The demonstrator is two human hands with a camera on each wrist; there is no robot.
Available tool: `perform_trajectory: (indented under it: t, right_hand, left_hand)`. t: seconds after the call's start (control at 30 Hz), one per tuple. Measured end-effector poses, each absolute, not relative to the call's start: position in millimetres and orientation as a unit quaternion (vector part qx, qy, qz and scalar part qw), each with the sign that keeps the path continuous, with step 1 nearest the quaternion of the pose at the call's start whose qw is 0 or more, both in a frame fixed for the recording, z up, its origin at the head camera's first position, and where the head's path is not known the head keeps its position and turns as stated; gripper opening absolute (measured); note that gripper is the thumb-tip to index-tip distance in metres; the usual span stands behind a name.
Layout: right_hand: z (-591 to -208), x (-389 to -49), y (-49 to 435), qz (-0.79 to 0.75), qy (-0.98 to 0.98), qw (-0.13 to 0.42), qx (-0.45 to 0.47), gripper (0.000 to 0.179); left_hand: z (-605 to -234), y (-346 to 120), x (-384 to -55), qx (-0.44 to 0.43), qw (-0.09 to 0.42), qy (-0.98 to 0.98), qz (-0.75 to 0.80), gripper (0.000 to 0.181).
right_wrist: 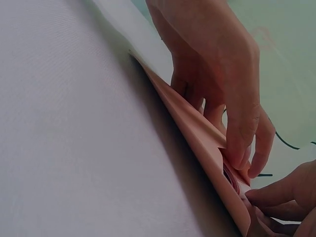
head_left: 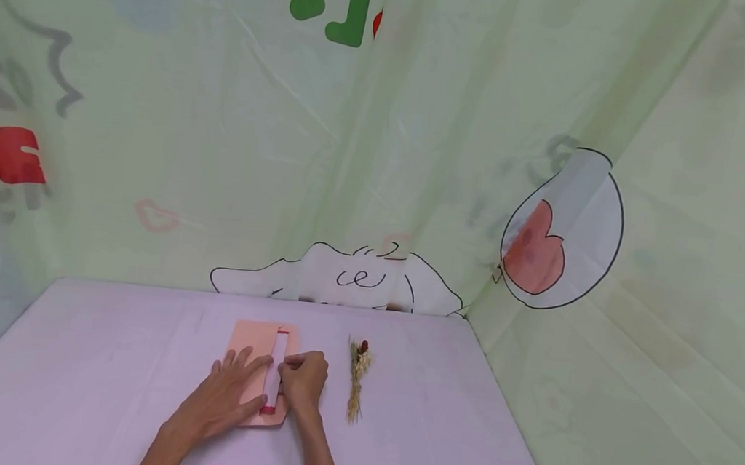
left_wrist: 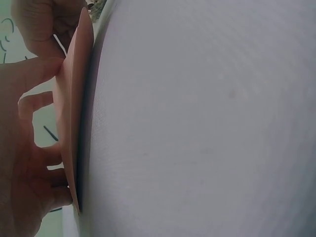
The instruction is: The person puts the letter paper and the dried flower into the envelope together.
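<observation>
Envelope [head_left: 254, 335], one, pink, lies at lower centre-left beneath the flat, outspread left hand [head_left: 218, 397]; the curled right hand [head_left: 305, 380] seemingly pinches its one white strip [head_left: 272, 381]. One dried bouquet [head_left: 356, 381] lies rightward on the pale bench [head_left: 105, 372]; printed cloth walls [head_left: 255, 143] surround.

From well above the pink envelope [head_left: 255, 337], the head view faces forward and down; both wrist views, tipped sideways, look across it from close by, low over the table [head_left: 105, 372], sharing its edge.
</observation>
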State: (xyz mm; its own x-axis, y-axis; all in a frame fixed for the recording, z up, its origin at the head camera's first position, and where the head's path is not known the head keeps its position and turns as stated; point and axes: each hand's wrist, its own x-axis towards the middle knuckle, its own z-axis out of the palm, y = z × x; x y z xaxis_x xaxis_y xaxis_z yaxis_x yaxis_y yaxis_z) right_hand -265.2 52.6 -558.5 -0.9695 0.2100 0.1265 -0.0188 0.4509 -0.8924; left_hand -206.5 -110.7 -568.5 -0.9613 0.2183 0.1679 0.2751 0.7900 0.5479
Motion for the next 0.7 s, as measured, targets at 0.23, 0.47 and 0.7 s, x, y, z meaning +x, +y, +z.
perform_trajectory:
  t: [0.23, 0.47, 0.7]
  right_hand:
    - [-556.1, -262.5, 49.4, 0.510, -0.850, 0.115, -0.058, 0.005]
    - [-551.0, -257.5, 45.8, 0.504, -0.853, 0.120, -0.058, 0.005]
    - [-553.6, -258.9, 43.3, 0.501, -0.854, 0.129, -0.057, 0.007]
  left_hand:
    - [-568.7, -113.2, -207.6, -0.131, 0.045, -0.945, -0.296, 0.067]
    - [-567.0, -116.3, -207.6, -0.130, 0.026, -0.944, -0.303, 0.070]
    - [-565.3, -116.2, -208.5, -0.128, 0.016, -0.943, -0.306, 0.070]
